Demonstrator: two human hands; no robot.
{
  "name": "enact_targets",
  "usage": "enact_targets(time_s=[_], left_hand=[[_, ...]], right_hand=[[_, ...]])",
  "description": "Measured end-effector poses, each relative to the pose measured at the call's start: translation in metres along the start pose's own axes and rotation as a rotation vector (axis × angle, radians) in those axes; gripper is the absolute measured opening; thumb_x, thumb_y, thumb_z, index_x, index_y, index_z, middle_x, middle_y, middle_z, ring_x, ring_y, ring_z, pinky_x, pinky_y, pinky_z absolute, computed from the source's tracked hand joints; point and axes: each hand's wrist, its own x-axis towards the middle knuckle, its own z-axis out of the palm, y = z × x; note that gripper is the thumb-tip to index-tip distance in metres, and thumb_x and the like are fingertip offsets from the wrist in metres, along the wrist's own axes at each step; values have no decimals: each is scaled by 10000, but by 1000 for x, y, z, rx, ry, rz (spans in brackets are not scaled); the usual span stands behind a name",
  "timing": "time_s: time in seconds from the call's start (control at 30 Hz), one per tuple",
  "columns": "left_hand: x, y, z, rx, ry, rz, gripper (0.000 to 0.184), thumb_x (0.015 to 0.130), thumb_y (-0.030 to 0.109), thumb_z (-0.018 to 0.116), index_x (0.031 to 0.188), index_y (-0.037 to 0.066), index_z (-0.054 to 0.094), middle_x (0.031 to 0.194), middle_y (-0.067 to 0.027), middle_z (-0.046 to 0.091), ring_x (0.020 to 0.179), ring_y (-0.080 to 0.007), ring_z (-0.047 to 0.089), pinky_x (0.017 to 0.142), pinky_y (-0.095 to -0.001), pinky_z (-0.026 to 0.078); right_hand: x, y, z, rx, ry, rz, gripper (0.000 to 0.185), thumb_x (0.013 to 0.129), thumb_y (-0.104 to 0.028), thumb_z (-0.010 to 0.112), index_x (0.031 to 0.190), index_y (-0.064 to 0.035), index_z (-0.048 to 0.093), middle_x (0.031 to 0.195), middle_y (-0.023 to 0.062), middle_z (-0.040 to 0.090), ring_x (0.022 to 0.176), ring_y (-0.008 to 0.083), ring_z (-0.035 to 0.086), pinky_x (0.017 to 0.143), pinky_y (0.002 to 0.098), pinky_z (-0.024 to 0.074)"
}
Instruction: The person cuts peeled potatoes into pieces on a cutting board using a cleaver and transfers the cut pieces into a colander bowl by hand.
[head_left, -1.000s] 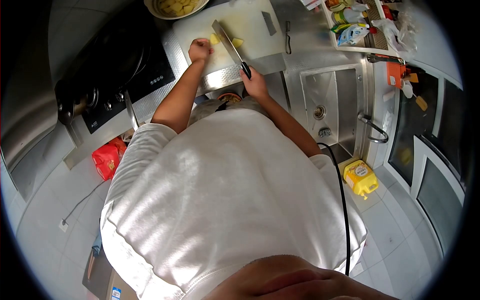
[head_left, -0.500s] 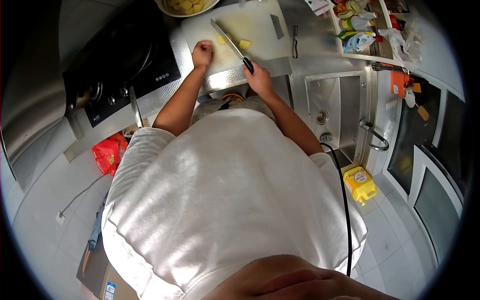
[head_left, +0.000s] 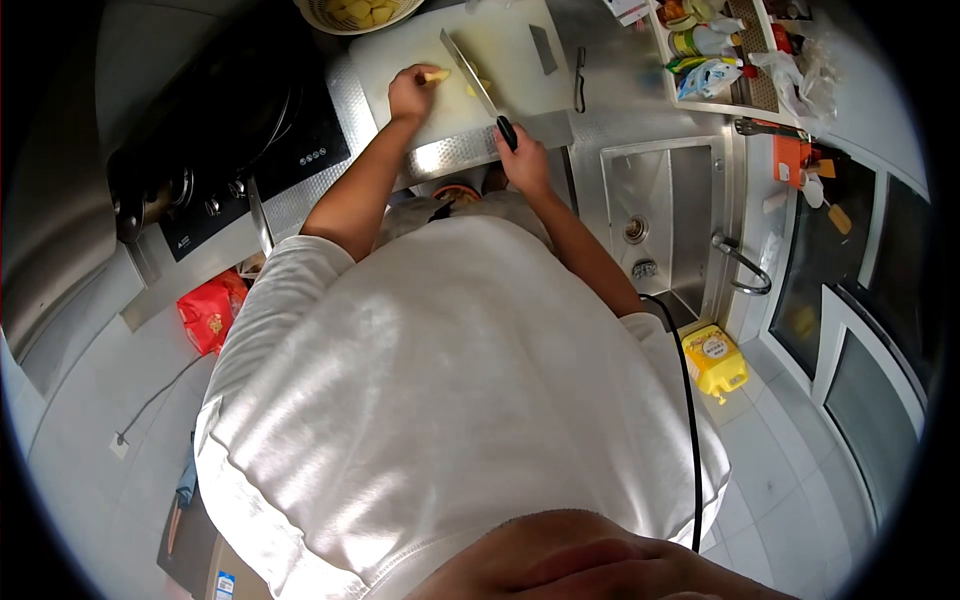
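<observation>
My right hand (head_left: 524, 160) is wrapped round the black handle of a kitchen knife (head_left: 468, 70). Its long blade points up and to the left above a white cutting board (head_left: 400, 48). On the board's left side, the fingers of my left hand (head_left: 408, 94) pinch a pale yellow potato piece (head_left: 437, 76), left of the blade. Another potato piece (head_left: 484, 86) lies by the blade, partly hidden by it. Beyond the board stands a basket (head_left: 312, 12) of cut potato pieces.
To the left is a black gas stove (head_left: 318, 130). A steel sink (head_left: 640, 185) with a curved faucet (head_left: 745, 262) sits at the right. Bottles and bags fill a shelf rack (head_left: 720, 106) at the upper right. A yellow jug (head_left: 716, 362) stands on the floor.
My left hand has moved forward and now pinches a potato piece. The knife has shifted slightly right relative to the board, beside the other piece.
</observation>
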Motion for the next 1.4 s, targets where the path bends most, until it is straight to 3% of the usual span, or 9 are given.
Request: enact_targets(time_s=[0.2, 0.3, 0.37, 0.8, 1.0, 1.1, 1.23, 1.3, 1.4], left_hand=[[-11, 6, -15, -91, 19, -135, 234, 887, 142, 804, 1108, 78, 759, 1029, -105, 780, 903, -186, 738, 836, -307, 562], [-9, -13, -8, -74, 108, -19, 260, 833, 158, 826, 1084, 126, 767, 1039, -119, 746, 935, -273, 726, 861, -364, 564], [-9, -13, -9, -79, 134, 30, 244, 881, 150, 813, 1096, 56, 749, 1011, -102, 762, 839, -183, 732, 783, -297, 565], [-8, -3, -19, -100, 68, -56, 206, 905, 182, 789, 1050, 42, 751, 894, -66, 774, 783, -153, 731, 755, -286, 565], [8, -24, -3, -343, 105, -328, 145, 953, 134, 732, 1077, 66, 763, 929, -64, 769, 787, -144, 718, 761, -286, 573], [5, -18, 0, -487, -41, -198, 162, 944, 138, 758, 1093, 75, 767, 981, -61, 751, 821, -146, 702, 783, -281, 571], [-14, 17, 1, -133, -46, 20, 277, 867, 186, 836, 1129, 116, 774, 1077, -68, 683, 962, -208, 668, 889, -306, 548], [-19, 27, 7, 63, 35, 311, 302, 818, 213, 846, 1115, 202, 789, 1121, -56, 663, 1082, -278, 599, 974, -371, 513], [-21, 37, 21, 127, -33, 346, 397, 782, 314, 858, 1166, 270, 765, 1214, -42, 627, 1163, -308, 545, 1006, -403, 485]], right_hand=[[-5, -15, 12, 15, -68, 19, 299, 982, -365, 678, 960, -69, 640, 739, 207, 648, 727, 443, 657, 632, 454, 517], [-3, -24, 15, 13, -76, 13, 297, 987, -361, 656, 937, -70, 624, 722, 206, 657, 735, 462, 652, 660, 521, 518], [0, -28, 16, 12, -81, 11, 297, 987, -360, 655, 933, -70, 620, 724, 207, 659, 737, 459, 655, 663, 523, 519], [16, 0, 47, -48, -166, 27, 312, 980, -362, 644, 984, -50, 658, 860, 231, 702, 861, 446, 680, 760, 530, 535], [8, 18, 21, 105, -161, 93, 332, 965, -377, 679, 942, -46, 658, 774, 214, 664, 753, 430, 658, 677, 453, 516], [-2, 24, 10, 170, -75, 91, 329, 959, -360, 699, 922, -39, 640, 741, 209, 636, 693, 409, 639, 644, 423, 504], [-8, 17, -5, 178, 29, 101, 304, 962, -329, 701, 911, -38, 628, 724, 206, 623, 651, 390, 621, 622, 409, 496], [-10, 14, -9, 156, 86, 120, 301, 965, -315, 699, 900, -32, 619, 714, 206, 617, 640, 381, 616, 616, 409, 494], [-10, 18, -12, 142, 99, 149, 298, 965, -311, 700, 903, -29, 624, 724, 209, 625, 664, 389, 637, 619, 417, 498]])
